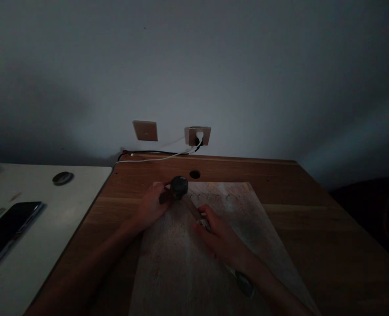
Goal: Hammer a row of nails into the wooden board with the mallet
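Wooden surface [312, 210], dim light, with a pale board [181, 263] lying flat on it that ran from near the back edge down to the bottom of the frame. Hammer [192, 208] lay across the board, its dark head [179, 186] near the board's far left corner and its handle end [244, 283] sticking out under the right forearm. Right hand [219, 237] had its grip clenched round the handle mid-length. Left hand [151, 204] sat at the board's left edge, grip closed on a small dark piece [164, 196] just beside the head; too dark to tell what it was. Bare wood lay open right of the board, with a narrower strip to its left. Round hole [194, 174] was near the back edge. White cable [155, 158] ran along that edge to a wall socket [199, 136], with a switch plate [144, 130] beside it. White surface [66, 219] butted up on the left, carrying a phone [10, 224] and a dark round thing [62, 177].
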Demonstrator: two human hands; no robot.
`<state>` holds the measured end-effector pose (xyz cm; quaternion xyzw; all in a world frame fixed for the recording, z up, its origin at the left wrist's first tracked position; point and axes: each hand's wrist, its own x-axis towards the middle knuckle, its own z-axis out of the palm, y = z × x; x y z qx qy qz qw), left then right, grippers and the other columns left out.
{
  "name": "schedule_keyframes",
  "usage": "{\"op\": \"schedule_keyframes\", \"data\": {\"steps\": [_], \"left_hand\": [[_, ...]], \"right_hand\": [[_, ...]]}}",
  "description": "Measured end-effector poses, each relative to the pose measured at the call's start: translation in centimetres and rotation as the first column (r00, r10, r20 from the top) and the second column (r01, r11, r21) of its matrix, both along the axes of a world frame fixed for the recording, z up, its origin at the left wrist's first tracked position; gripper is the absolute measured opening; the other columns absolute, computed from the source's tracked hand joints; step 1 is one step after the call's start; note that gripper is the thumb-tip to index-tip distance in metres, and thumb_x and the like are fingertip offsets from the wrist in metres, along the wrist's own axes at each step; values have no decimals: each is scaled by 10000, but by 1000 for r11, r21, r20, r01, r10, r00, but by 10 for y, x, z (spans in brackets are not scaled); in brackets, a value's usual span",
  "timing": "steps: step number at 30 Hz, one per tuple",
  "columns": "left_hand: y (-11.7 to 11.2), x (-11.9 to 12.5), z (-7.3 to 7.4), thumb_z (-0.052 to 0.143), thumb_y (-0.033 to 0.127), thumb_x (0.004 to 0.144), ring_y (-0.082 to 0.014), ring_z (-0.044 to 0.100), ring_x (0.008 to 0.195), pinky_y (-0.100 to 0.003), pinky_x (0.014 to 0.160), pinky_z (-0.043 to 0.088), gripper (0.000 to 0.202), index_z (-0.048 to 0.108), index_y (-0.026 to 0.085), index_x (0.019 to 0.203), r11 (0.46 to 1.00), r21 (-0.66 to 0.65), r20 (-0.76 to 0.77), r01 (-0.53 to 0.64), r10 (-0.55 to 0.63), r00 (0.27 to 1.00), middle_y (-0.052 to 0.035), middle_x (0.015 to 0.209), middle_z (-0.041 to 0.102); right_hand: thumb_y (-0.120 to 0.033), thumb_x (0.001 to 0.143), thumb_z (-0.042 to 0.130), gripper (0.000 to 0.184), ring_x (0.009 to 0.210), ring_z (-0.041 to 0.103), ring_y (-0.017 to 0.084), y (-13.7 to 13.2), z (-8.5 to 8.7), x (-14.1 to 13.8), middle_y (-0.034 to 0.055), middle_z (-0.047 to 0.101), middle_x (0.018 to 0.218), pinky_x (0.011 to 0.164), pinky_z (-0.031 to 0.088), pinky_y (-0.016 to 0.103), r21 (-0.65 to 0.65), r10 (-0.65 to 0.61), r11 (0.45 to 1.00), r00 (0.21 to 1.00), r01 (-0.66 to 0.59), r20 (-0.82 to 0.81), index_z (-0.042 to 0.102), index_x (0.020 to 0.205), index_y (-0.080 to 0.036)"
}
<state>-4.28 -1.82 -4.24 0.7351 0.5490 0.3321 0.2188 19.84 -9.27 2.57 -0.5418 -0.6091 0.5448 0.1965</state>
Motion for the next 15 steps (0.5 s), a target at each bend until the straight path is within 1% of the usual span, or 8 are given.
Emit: {"op": "schedule_keyframes", "data": {"steps": [5,9,11,12,14,15], "left_hand": [[1,1,0,664,199,813,-257,689,1142,-424,1034,567,440,665,192,1252,1000,-4,-24,-2,2,1000,-89,1184,728],[2,1,-2,680,194,804,-253,677,1153,-423,1048,559,442,661,191,1246,999,-29,2,-18,18,1000,-96,1214,711],[2,0,-3,669,198,818,-247,678,1134,-422,1030,565,400,669,201,1218,999,-34,15,-12,13,1000,-88,1200,710],[2,0,-3,664,198,820,-246,680,1115,-424,1016,569,355,680,202,1175,999,-35,15,-17,17,1000,-84,1176,712],[3,0,-2,657,206,825,-245,682,1086,-428,996,571,287,691,203,1110,999,-38,16,-23,23,1000,-77,1128,716],[3,0,-2,656,217,834,-244,682,1081,-429,996,568,277,690,207,1109,999,-40,21,-18,19,1000,-72,1112,718]], "right_hand": [[-408,1002,526,188,386,439,117,-4,0,2,-113,451,509,408,301,219,-6,7,1000,1000,-7,-2,503,1089,-243],[-429,987,560,214,400,444,116,-3,-1,2,-106,475,541,390,320,214,-10,-12,1000,1000,12,-27,506,1085,-246],[-437,980,579,221,386,431,107,-2,-1,2,-110,473,533,376,323,206,-25,-22,999,999,21,-49,512,1074,-248],[-440,972,593,229,379,428,103,-3,-2,3,-112,477,529,370,322,201,-36,-27,999,998,25,-65,516,1069,-247],[-457,958,609,259,368,419,98,-6,-5,5,-118,474,512,360,319,194,-60,-50,997,994,44,-102,523,1076,-243],[-477,954,605,282,357,406,100,-9,-7,6,-123,462,496,351,317,195,-72,-69,996,990,60,-121,524,1085,-241]]}}
